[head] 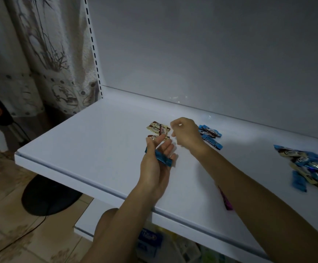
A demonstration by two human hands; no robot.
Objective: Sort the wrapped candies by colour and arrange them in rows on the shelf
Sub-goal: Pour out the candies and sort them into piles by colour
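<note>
Left hand pins blue candy under thumb | right hand, 1 o'clock, curled, grip unclear through blur | blue row at 2 o'clock | advice: lay it parallel, ends aligned, clear of cream-brown group.

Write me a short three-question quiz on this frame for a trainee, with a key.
1. Multiple choice: what does the left hand hold?
A) a blue candy
B) a red candy
C) nothing

2. True or false: the right hand is between the cream-and-brown candies and the small blue group.

3. Fill in: the unsorted mixed pile lies at the ____ end of the shelf.

Key: 1 A; 2 true; 3 right.
</note>
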